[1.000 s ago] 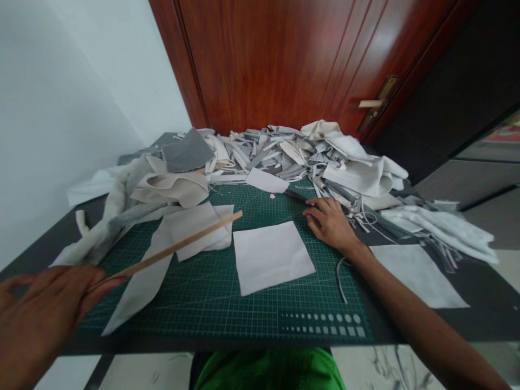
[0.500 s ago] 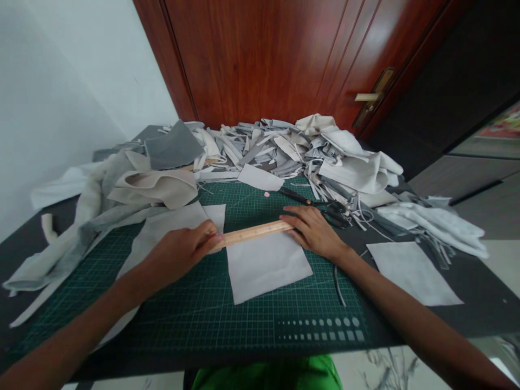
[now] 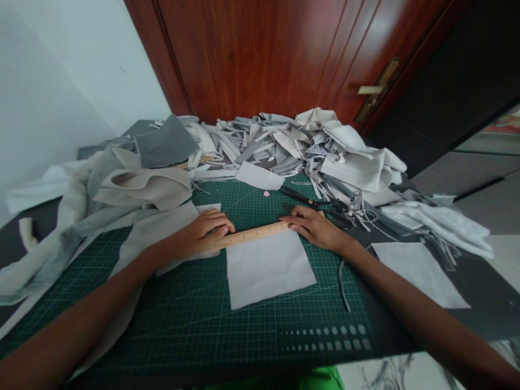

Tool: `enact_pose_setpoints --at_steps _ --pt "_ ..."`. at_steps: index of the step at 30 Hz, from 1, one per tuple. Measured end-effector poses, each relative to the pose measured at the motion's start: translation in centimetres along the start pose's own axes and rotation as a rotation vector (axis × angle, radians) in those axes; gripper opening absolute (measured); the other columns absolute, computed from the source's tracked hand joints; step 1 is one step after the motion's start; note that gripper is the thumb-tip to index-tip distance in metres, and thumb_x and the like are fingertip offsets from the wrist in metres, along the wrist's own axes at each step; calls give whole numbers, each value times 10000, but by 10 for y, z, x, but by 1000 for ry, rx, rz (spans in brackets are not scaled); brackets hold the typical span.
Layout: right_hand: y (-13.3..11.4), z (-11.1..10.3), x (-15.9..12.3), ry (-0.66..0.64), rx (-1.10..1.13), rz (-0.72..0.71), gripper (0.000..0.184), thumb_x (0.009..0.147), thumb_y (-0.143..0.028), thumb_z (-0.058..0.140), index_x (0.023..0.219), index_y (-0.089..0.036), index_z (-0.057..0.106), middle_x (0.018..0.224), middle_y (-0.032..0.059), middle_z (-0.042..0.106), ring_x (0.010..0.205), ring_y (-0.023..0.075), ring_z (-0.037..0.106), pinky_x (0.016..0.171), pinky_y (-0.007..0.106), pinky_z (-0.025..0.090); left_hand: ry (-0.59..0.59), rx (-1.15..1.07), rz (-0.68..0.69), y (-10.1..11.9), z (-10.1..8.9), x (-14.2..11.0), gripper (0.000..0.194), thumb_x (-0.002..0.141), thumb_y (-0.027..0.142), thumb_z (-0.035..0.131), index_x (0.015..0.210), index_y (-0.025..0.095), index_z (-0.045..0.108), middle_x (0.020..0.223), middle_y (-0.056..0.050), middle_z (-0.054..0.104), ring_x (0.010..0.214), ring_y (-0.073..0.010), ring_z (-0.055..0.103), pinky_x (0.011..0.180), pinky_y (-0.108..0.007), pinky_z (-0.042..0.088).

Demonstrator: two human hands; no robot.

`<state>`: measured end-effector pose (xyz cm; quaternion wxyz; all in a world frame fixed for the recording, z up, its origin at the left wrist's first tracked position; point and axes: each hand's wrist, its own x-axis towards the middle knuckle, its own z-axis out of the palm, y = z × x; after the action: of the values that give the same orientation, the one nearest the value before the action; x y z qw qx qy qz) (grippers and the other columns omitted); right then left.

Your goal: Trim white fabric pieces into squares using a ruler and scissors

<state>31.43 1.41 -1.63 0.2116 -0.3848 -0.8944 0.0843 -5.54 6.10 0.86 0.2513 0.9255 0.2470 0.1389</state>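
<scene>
A wooden ruler (image 3: 255, 235) lies flat along the far edge of a square pale grey cloth piece (image 3: 270, 271). At the ruler's left end, my left hand (image 3: 203, 233) has its thumb and fingers closed about the edges. Over the other end, my right hand (image 3: 314, 226) grips with the thumb on the near side and fingers on the far side. Beneath both is a green cutting mat (image 3: 182, 319). Just beyond my right hand are black scissors (image 3: 300, 197), partly hidden by it. A larger pale cloth (image 3: 130, 254) extends under my left hand and forearm.
Fabric scraps (image 3: 260, 141) are heaped along the back, against a wooden door (image 3: 252, 59). Rolled cloth (image 3: 150, 187) lies at the left. Another square cloth piece (image 3: 418, 273) is at the right. A pink bit (image 3: 266, 193) and a grey cord (image 3: 344, 287) lie on the mat.
My left hand has turned from a fist-like grip at the ruler's end to lying over it with fingers reaching forward. The ruler now lies flatter. My right hand stays at its end.
</scene>
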Motion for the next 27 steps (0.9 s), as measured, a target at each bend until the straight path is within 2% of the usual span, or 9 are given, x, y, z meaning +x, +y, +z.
enact_pose_setpoints --at_steps 2,7,10,12,14,16,18,22,27 --pt "0 1 -2 -2 -13 14 395 1075 -342 446 1383 -201 650 1091 112 606 1050 243 618 894 393 533 -14 41 13 -6 -5 -5 292 1085 317 387 1066 213 659 999 -35 662 972 -215 572 947 -370 343" --pt "0 5 -5 52 -92 51 412 1072 -342 450 1410 -188 630 1138 133 609 1092 273 597 908 431 524 -1 122 23 -25 -20 -19 372 1070 308 408 757 205 579 786 -18 573 810 -210 526 857 -372 361" --pt "-5 6 -4 54 -146 69 390 1062 -339 473 1369 -194 664 1098 130 628 1033 284 591 890 462 521 -10 167 -15 -25 -25 -20 414 1071 311 377 699 209 525 707 -10 534 732 -207 506 785 -364 375" --pt "-10 6 -2 62 -185 82 377 1058 -332 483 1350 -195 677 1087 129 633 1010 286 581 900 481 513 -4 246 -90 -13 -23 -17 373 1070 341 387 774 204 568 750 -20 569 762 -218 532 787 -370 387" --pt "-13 6 -2 68 -217 95 373 1054 -333 489 1342 -196 682 1105 133 628 1015 288 573 918 491 506 8 321 -140 3 -16 -11 270 1046 396 469 985 191 633 926 -52 637 884 -246 576 835 -387 410" --pt "-15 5 -2 57 -228 103 373 1050 -347 499 1343 -205 681 1130 133 618 1036 293 572 942 500 498 7 358 -110 18 -7 -6 333 1007 440 558 1206 181 621 1118 -91 647 1016 -279 585 914 -419 424" --pt "-14 5 -2 35 -206 101 382 1045 -369 510 1357 -212 667 1144 130 613 1061 298 576 973 512 487 -24 351 -52 24 1 -3 373 1006 414 573 1297 182 598 1179 -102 641 1063 -284 585 945 -424 436" --pt "-9 3 -2 29 -107 106 373 1046 -370 517 1353 -196 635 1173 131 629 1113 302 586 1018 526 474 -47 233 22 9 6 -2 278 1047 293 497 1274 199 627 1128 -81 648 1046 -241 597 927 -372 472" --pt "-6 3 -2 68 7 121 229 1046 -321 524 1179 -206 671 1129 109 667 1090 282 608 1065 537 447 66 122 3 -14 2 -7 309 1052 292 519 1316 201 650 1138 -81 617 1044 -209 604 915 -327 508"
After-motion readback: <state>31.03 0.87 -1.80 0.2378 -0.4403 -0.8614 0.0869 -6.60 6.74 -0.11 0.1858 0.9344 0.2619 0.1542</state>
